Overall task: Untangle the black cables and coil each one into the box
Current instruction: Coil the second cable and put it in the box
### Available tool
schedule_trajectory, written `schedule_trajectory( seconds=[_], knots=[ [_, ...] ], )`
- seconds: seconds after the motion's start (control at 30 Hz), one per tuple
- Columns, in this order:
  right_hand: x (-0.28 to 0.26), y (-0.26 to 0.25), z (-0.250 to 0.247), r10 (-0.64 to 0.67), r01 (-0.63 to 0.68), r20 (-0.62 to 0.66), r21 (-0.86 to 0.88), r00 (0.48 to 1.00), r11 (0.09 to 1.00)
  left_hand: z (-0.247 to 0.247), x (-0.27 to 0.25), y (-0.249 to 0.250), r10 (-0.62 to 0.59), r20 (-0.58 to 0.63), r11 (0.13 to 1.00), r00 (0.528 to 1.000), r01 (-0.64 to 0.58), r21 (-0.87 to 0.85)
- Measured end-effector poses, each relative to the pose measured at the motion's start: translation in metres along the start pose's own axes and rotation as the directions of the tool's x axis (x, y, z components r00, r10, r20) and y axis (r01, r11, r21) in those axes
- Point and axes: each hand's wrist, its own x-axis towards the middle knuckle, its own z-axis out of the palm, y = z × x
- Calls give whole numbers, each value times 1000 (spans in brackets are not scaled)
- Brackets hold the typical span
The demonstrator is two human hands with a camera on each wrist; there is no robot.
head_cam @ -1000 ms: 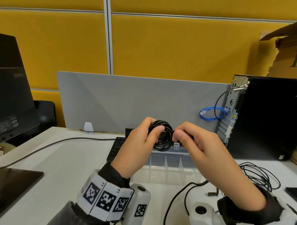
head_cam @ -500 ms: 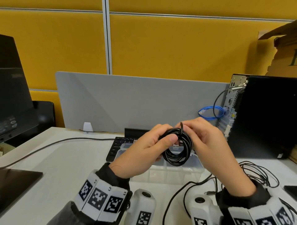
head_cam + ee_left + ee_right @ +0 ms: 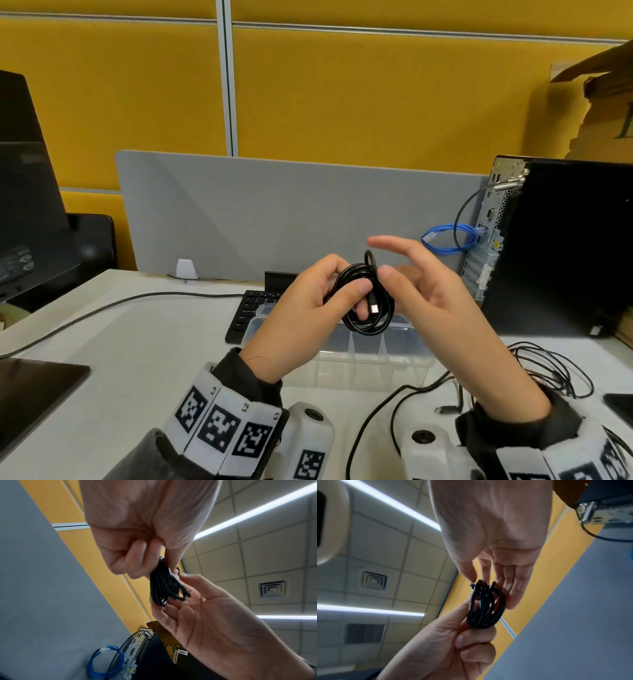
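Yellow partition wall (image 3: 376, 102) behind grey desk divider (image 3: 274, 219).

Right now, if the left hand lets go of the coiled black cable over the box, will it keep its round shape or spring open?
It will probably loosen: no tie shows around the cable, only the left hand pinches its loops together. The plug end hangs free, so it may uncoil first. It looks light and thin; a compartment of the box might hold it in.

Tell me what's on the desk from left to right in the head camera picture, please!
Monitor → grey cable → keyboard → left hand → coiled black cable → right hand → tangled black cables → computer tower.
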Motion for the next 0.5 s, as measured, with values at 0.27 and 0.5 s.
schedule_trajectory(
  seconds=[0.27, 0.5],
  knots=[
    [-2, -3, -11, -58, 74, 134, -120, 989, 990, -1, 0, 2, -58, 47, 998, 997, 59, -28],
    [3, 12, -8, -25, 29, 18, -236, 1000, 971, 5, 2, -5, -57, 8, 995, 998, 56, 82]
  ],
)
